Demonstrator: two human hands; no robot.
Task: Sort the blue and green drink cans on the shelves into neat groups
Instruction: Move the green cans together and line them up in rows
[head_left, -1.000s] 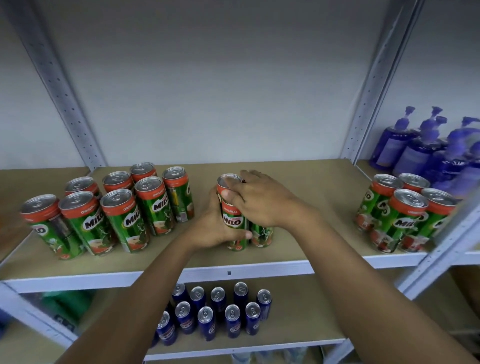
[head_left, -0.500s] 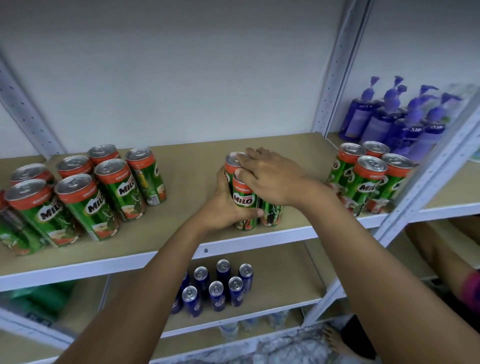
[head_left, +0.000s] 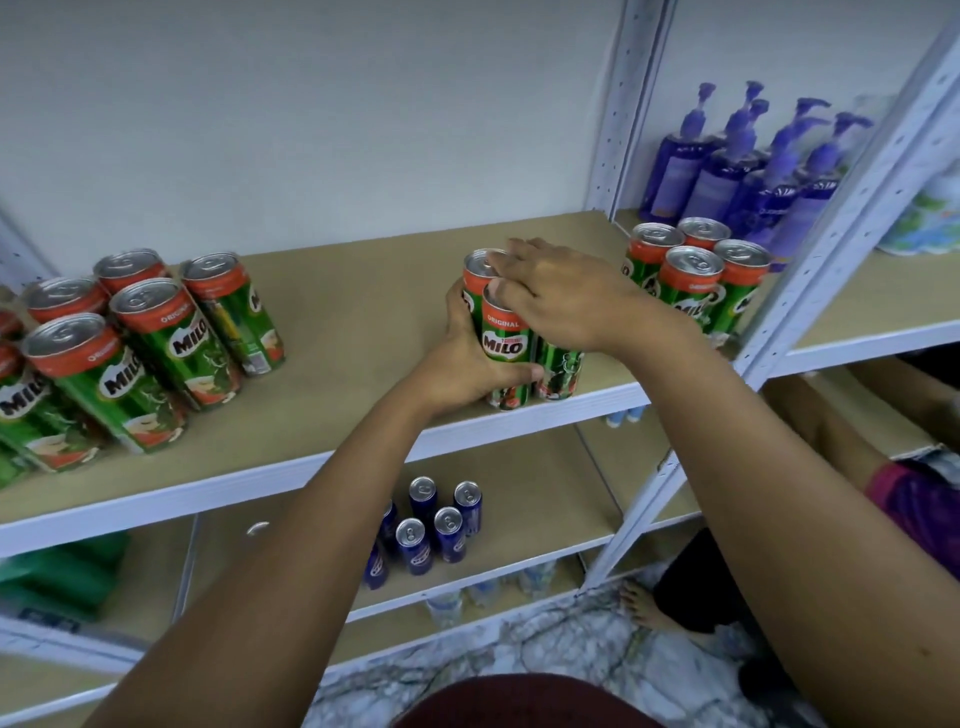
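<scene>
A small cluster of green Milo cans (head_left: 504, 343) stands near the front edge of the upper shelf (head_left: 363, 322). My left hand (head_left: 462, 369) grips the cluster from the left side, thumb curled across the front can. My right hand (head_left: 561, 296) lies over the can tops, fingers curled down on them. A larger group of green cans (head_left: 156, 338) stands at the shelf's left, and another green group (head_left: 691, 275) at its right end. Several blue cans (head_left: 431, 525) stand on the lower shelf (head_left: 545, 499), partly hidden by my left forearm.
Purple pump bottles (head_left: 748, 166) stand behind the right green group. A perforated metal upright (head_left: 831, 234) divides the bays. Green packets (head_left: 62, 577) lie at the lower left. Another person's legs and foot (head_left: 644, 608) are on the marbled floor at the right.
The cluster in my hands has slid rightward along the shelf, closer to the right-hand green group. The view has swung right and down, so the left group sits nearer the frame's edge.
</scene>
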